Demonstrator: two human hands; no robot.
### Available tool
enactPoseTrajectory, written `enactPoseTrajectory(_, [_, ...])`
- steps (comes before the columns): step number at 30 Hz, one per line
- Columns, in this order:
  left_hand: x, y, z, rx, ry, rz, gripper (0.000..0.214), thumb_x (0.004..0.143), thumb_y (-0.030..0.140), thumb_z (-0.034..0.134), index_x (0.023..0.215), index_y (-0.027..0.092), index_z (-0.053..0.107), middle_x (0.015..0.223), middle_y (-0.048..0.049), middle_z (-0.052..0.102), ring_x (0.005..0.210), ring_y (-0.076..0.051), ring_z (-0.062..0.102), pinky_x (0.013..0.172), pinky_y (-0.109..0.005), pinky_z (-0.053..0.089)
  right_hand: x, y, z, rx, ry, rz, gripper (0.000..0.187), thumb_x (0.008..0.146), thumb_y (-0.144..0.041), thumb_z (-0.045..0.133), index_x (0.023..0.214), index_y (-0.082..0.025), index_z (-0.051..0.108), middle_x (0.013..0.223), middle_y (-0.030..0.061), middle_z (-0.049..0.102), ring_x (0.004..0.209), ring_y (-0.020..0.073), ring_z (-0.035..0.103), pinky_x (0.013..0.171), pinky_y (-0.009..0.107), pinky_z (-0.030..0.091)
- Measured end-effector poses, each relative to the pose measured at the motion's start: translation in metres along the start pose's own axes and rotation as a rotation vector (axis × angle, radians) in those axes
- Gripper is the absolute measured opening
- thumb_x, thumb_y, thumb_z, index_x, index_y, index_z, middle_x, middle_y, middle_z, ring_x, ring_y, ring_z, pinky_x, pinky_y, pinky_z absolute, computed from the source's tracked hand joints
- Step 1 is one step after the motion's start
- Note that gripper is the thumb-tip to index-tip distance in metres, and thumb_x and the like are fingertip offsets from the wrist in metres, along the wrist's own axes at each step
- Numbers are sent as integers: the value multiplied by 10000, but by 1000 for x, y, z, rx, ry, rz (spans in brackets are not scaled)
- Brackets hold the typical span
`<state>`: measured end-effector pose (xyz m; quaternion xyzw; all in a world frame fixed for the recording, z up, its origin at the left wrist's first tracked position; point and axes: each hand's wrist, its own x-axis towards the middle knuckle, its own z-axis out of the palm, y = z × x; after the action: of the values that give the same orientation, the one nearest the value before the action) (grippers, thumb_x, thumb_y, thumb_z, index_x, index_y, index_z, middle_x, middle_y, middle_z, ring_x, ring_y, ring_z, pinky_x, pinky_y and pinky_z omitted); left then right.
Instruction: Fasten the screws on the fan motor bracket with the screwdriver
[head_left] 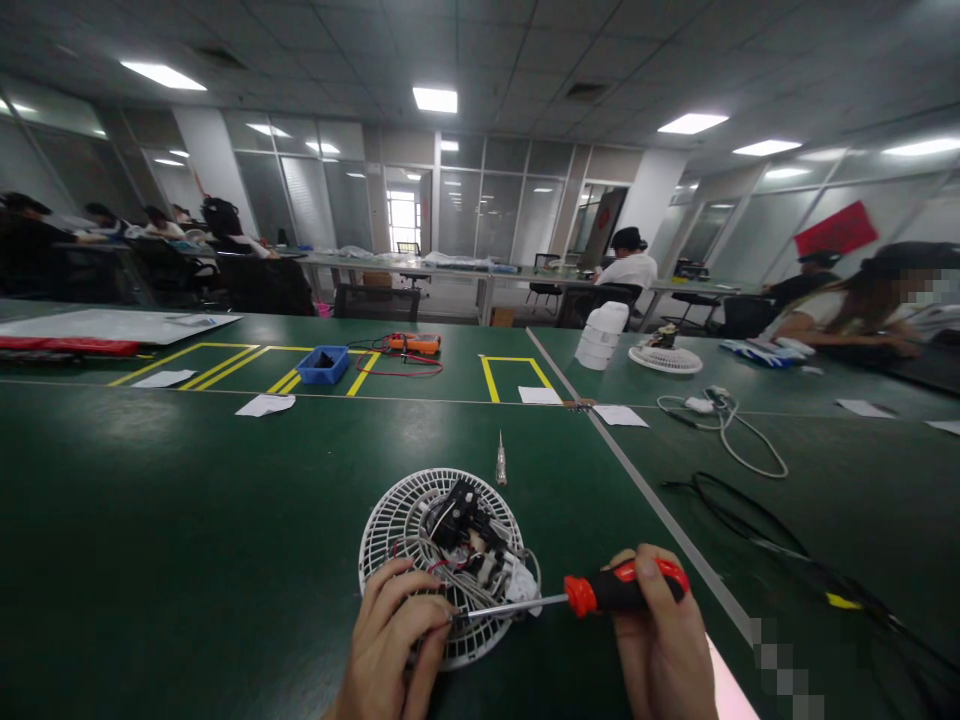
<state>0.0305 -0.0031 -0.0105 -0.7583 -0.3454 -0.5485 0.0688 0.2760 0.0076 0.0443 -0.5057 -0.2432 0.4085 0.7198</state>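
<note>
A screwdriver (607, 592) with a red and black handle lies in my right hand (664, 635), fingers wrapped round the handle. Its metal shaft points left, and the tip meets the fingertips of my left hand (394, 635). Those fingers are pinched together at the tip; what sits between them is too small and hidden to name. Under both lies a round white fan grille (382, 510), flat on the green table. A black fan motor assembly (457, 515) with red, white and grey wires rests on the grille. A white plastic part (521, 585) sits at its right side.
Beyond the grille lies a small clear-handled screwdriver (501, 465). Farther back are a blue bin (322, 366), an orange multimeter (414, 344) and paper slips (266, 404). Cables (739, 430), another grille (666, 358) and a white cylindrical housing (602, 337) stand right. A person (847, 300) sits at far right.
</note>
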Motion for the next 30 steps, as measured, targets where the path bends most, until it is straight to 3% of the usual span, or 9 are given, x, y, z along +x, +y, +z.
enactPoseTrajectory(5, [4,1,-3,1,11,9,208,891,63,540,1020,212,607,855,-3,754,909,-166,711,984,-366,544,-1,7,1,5,-101,70,426,636,-550,875,728,-254,584,722,-34,571,726,169,499,643,255,492])
enactPoseTrajectory(10, [3,0,-2,-25,13,17,210,887,35,540,1009,193,605,869,-7,756,938,-157,701,1028,-354,511,-1,8,8,140,-88,215,443,558,-474,926,760,-256,598,730,-25,623,725,190,541,632,306,515])
enactPoseTrajectory(15, [3,1,-2,-52,22,13,203,887,42,545,1021,181,606,885,-26,757,944,-160,698,1021,-356,514,-2,1,11,216,-130,351,444,589,-548,878,828,-225,687,845,76,737,830,252,657,729,398,558])
enactPoseTrajectory(19, [7,3,-4,-71,26,33,179,905,58,536,1020,176,605,880,-26,759,943,-156,698,1024,-349,516,-4,1,8,230,-161,386,422,544,-448,872,875,-228,729,897,108,764,901,303,690,783,462,564])
enactPoseTrajectory(26, [8,4,-3,-79,15,70,128,929,102,549,1001,204,578,834,-15,765,900,-167,714,974,-382,549,-4,7,8,196,-130,383,423,499,-341,913,869,-226,743,831,71,766,788,236,693,712,374,581])
enactPoseTrajectory(30, [7,2,1,-142,45,83,338,884,67,629,1184,189,532,920,-18,765,969,-161,701,1056,-381,512,-5,7,10,219,-92,407,421,466,-293,932,832,-208,743,808,57,763,753,199,694,676,305,591])
